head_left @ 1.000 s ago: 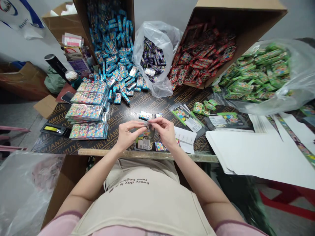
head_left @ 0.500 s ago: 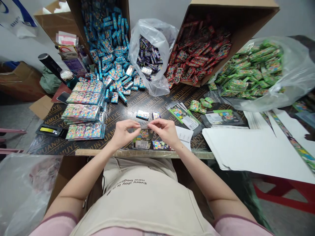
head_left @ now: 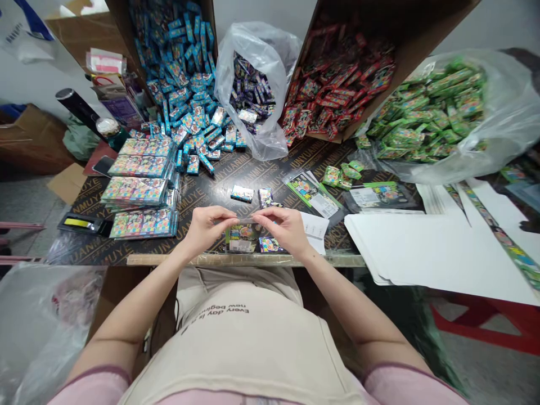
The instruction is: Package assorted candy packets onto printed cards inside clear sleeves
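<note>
In the head view my left hand (head_left: 206,229) and my right hand (head_left: 286,229) face each other near the table's front edge. Both pinch the top edge of a clear plastic bag, thumb against forefinger. Below the fingers shows a black and green printed card packet (head_left: 241,238) with a pale label, apparently part of that bag. Beside it, partly under my right hand, lies a small purple box (head_left: 270,244). Just beyond the fingers are a blue-edged small box (head_left: 242,193) and another purple box (head_left: 265,197).
Stacked clear packs (head_left: 139,191) stand left. Behind are loose blue boxes (head_left: 189,107), a plastic bag (head_left: 278,140) of purple boxes, a carton of red boxes (head_left: 337,90) and a bag of green boxes (head_left: 442,112). White sheets (head_left: 430,247) overhang the table's right front.
My hands remain pinched at the bag's edge and have shifted only slightly. The whole view has moved a little. More of the purple boxes beyond my right hand shows.
</note>
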Action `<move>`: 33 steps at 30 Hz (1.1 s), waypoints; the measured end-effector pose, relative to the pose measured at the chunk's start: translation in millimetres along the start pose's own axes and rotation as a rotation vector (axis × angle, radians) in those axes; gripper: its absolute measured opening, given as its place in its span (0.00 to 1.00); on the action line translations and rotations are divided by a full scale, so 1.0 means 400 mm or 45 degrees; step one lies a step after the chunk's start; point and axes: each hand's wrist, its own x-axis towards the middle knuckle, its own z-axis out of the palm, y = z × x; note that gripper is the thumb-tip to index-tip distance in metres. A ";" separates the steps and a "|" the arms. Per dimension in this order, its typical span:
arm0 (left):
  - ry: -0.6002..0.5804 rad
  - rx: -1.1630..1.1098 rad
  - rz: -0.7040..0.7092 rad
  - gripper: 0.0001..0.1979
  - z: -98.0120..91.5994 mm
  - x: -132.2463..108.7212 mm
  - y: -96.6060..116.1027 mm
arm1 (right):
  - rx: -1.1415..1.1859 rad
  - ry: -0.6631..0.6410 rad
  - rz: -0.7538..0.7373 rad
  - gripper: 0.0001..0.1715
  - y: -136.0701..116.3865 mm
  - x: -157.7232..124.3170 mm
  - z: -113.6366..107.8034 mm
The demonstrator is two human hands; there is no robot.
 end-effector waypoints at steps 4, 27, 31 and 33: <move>-0.038 0.119 0.087 0.11 -0.003 0.008 0.006 | -0.009 -0.004 0.001 0.10 -0.003 0.004 -0.007; 0.032 0.382 0.467 0.07 -0.002 -0.059 -0.047 | -0.277 -0.111 -0.575 0.19 0.098 -0.052 -0.011; 0.372 0.229 0.169 0.04 -0.042 -0.050 -0.059 | -0.030 -0.101 -0.173 0.45 0.142 -0.063 0.037; 0.660 0.143 -0.075 0.05 -0.070 -0.062 -0.080 | 0.054 -0.193 -0.013 0.46 0.172 -0.060 0.075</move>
